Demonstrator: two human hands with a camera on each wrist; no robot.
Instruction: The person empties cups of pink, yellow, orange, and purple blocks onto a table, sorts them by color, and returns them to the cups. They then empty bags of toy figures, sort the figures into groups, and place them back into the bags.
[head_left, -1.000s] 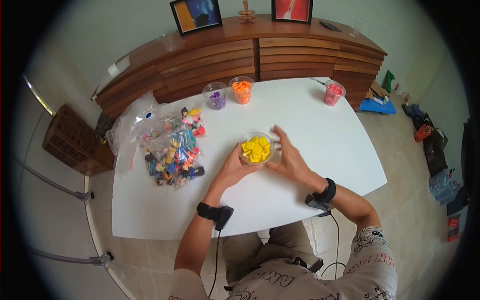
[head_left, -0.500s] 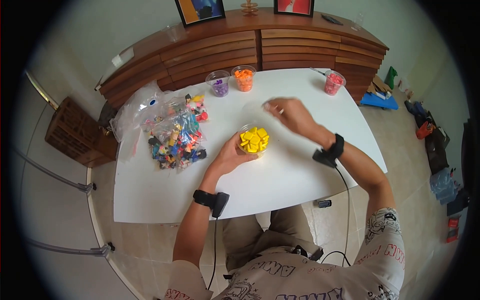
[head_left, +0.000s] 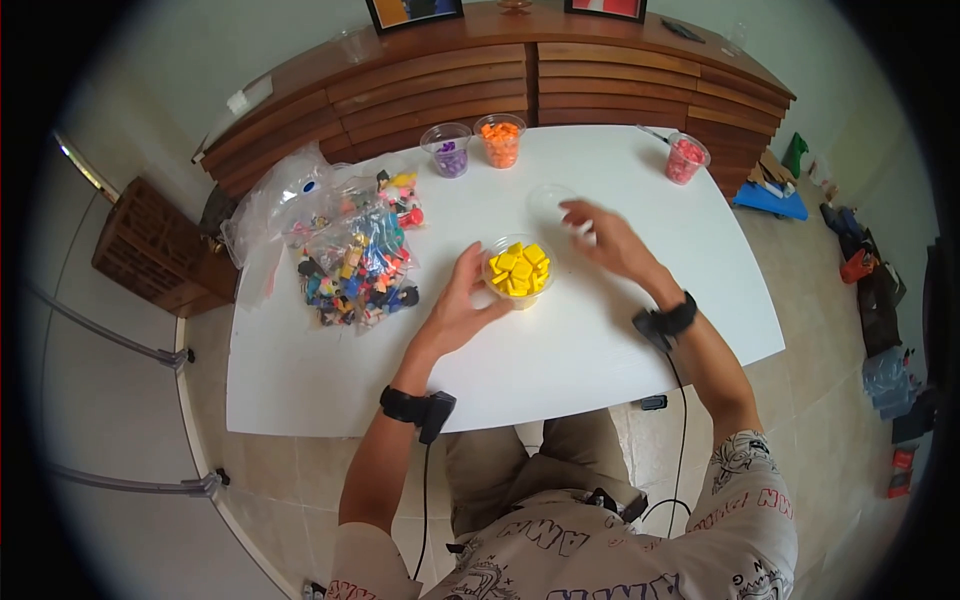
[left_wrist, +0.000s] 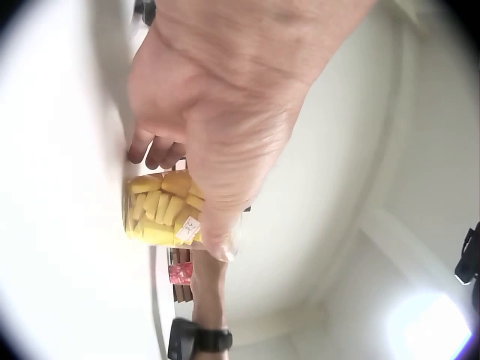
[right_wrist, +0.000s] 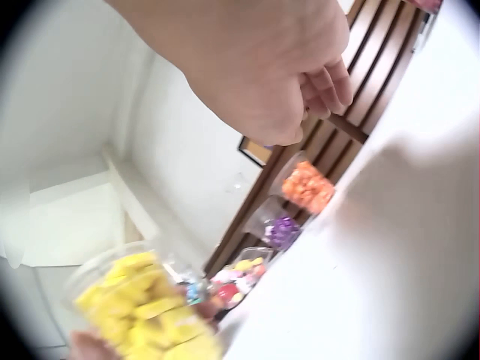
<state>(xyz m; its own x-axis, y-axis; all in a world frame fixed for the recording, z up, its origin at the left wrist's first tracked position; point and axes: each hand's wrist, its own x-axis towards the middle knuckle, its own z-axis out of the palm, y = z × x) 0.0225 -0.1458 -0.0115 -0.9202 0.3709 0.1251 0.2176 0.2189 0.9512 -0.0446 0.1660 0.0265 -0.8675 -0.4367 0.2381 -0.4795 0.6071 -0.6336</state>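
Observation:
A clear plastic cup filled with yellow square pieces (head_left: 520,270) stands uncovered on the white table, a small label (left_wrist: 188,229) on its side. My left hand (head_left: 461,306) holds the cup from the left, thumb on the near side and fingers around the far side. Beyond the cup, a clear round lid (head_left: 548,204) lies flat on the tabletop. Over the table, just right of that lid, is my right hand (head_left: 617,246), its fingers loosely bent with nothing between them.
Cups of purple pieces (head_left: 450,160) and orange pieces (head_left: 501,146) stand at the table's back edge, and one of pink pieces (head_left: 685,160) at back right. Plastic bags of small colourful figures (head_left: 360,265) lie on the left. A wooden cabinet (head_left: 620,85) is behind the table.
My right hand has left the cup, reached forward with the lid, let it go on the table and drawn back a little. The left hand has stayed at the cup.

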